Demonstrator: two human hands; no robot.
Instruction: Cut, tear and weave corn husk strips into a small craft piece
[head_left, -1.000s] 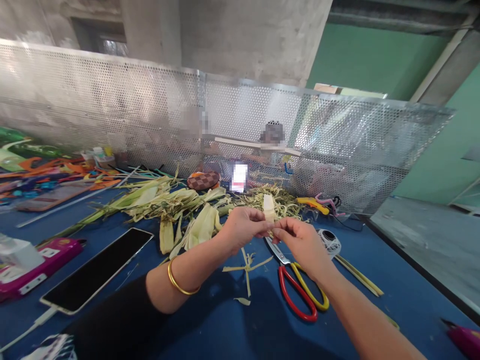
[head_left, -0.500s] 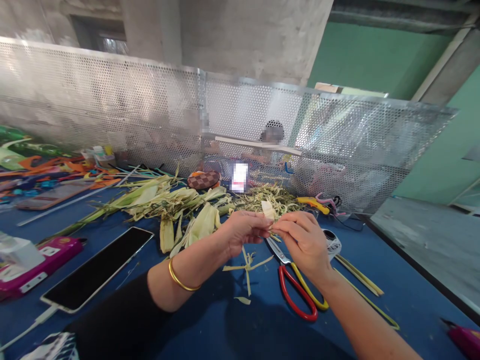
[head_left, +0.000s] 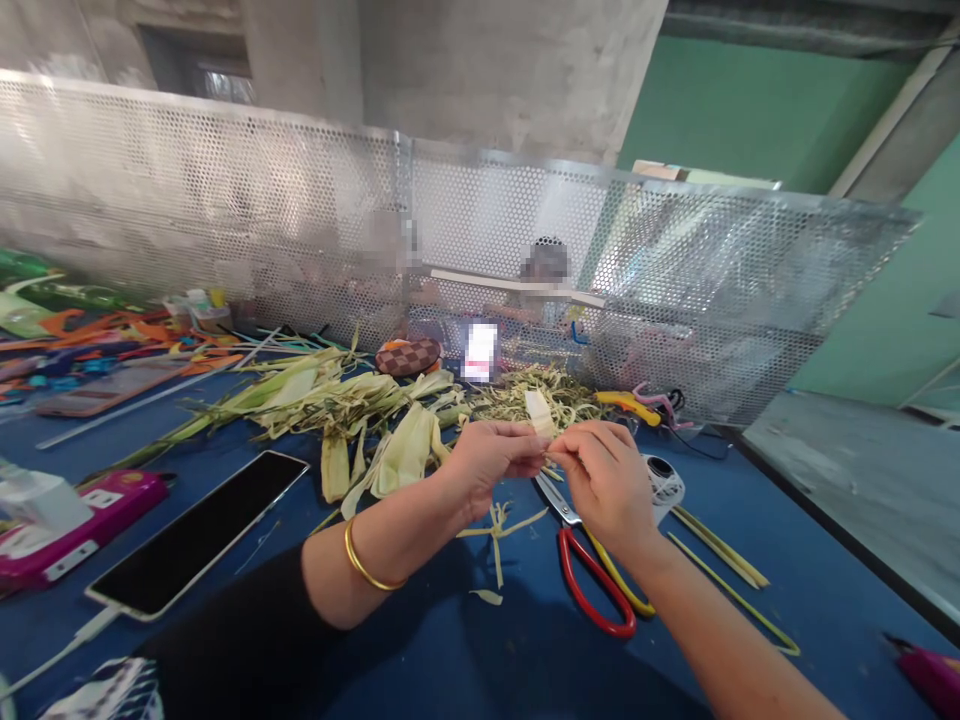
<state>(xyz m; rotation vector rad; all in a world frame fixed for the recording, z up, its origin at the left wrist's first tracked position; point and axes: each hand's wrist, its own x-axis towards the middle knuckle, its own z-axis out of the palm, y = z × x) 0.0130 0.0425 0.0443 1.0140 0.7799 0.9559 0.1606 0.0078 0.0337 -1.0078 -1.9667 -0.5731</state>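
Observation:
A pale piece of corn husk (head_left: pixel 538 411) sticks up between my two hands. My left hand (head_left: pixel 495 462), with a gold bangle on the wrist, pinches it from the left. Close against it, my right hand (head_left: pixel 607 480) has its fingertips pinched at the lower end of the husk; the exact grip is partly hidden. Under my hands lie scissors (head_left: pixel 596 582) with one red and one yellow handle, blades pointing away from me. A small cross-shaped bundle of husk strips (head_left: pixel 498 533) rests on the blue table, with a small husk scrap (head_left: pixel 486 597) just in front of it.
A pile of corn husks (head_left: pixel 322 400) and shredded husk (head_left: pixel 559 388) lie behind my hands. A phone (head_left: pixel 202 535) and a purple power strip (head_left: pixel 82 525) are at left. Stalks (head_left: pixel 724 548) and a white roll (head_left: pixel 661 482) lie right. A perforated metal screen (head_left: pixel 495 215) stands behind, a person beyond it.
My hands have shifted very slightly to the right, still together. The held husk piece now stands a little higher above my fingers.

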